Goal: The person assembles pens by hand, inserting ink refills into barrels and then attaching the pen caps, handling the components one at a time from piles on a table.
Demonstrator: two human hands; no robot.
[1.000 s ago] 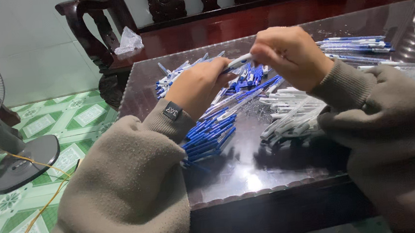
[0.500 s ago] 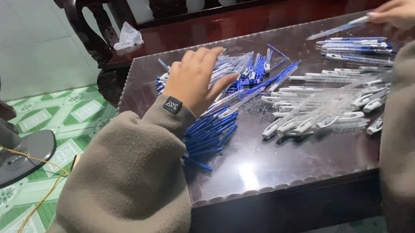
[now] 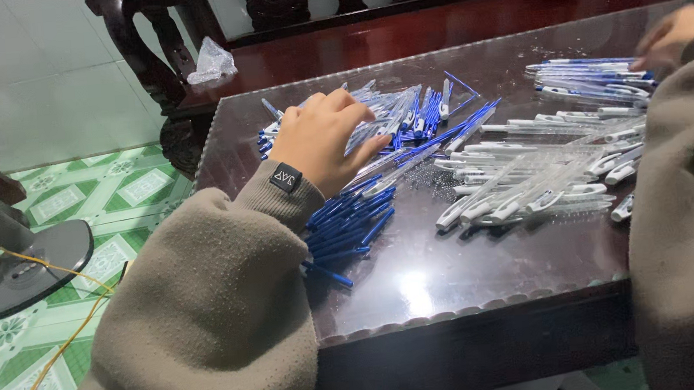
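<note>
Sorting stage: the left hand (image 3: 322,139) rested with spread fingers (image 3: 338,105) on the blue pen refills (image 3: 349,215), while the blurred right hand (image 3: 668,33), finger state indiscernible, touched the finished pens (image 3: 594,81); picking one refill likely required a pinch.

Baggy taupe fleece sleeves, ribbed cuffs, small black cuff label.

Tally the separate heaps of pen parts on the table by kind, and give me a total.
Blue refill heaps: 1
Clear pen barrel heaps: 1
Finished pen heaps: 1
Heaps of mixed blue and clear parts under the left hand: 1
Total: 4
</note>
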